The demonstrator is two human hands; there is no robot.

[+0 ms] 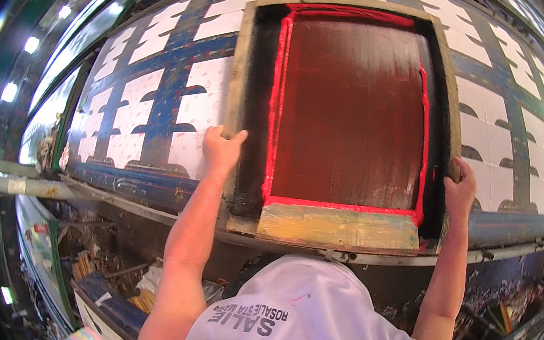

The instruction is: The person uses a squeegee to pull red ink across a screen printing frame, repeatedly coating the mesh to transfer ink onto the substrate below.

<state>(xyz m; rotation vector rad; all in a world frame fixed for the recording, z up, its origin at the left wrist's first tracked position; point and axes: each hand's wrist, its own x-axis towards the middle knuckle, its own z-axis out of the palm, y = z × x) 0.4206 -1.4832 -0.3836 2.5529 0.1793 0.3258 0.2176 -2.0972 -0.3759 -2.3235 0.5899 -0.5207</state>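
Observation:
A wooden screen-printing frame lies on the long table in front of me. Its mesh looks dark red, with bright red ink along its edges and black borders at the sides. My left hand grips the frame's left side rail, thumb over the inner edge. On the opposite rail, at about the same height, my right hand is closed around the wood. A flat, paint-stained wooden board rests across the near end of the frame, just below a thick line of red ink.
White cut panels with curved notches lie in rows over the blue, stained table on both sides. A metal rail runs along the near table edge. Below it, scraps and wood pieces clutter the lower left. Another long table stretches away at left.

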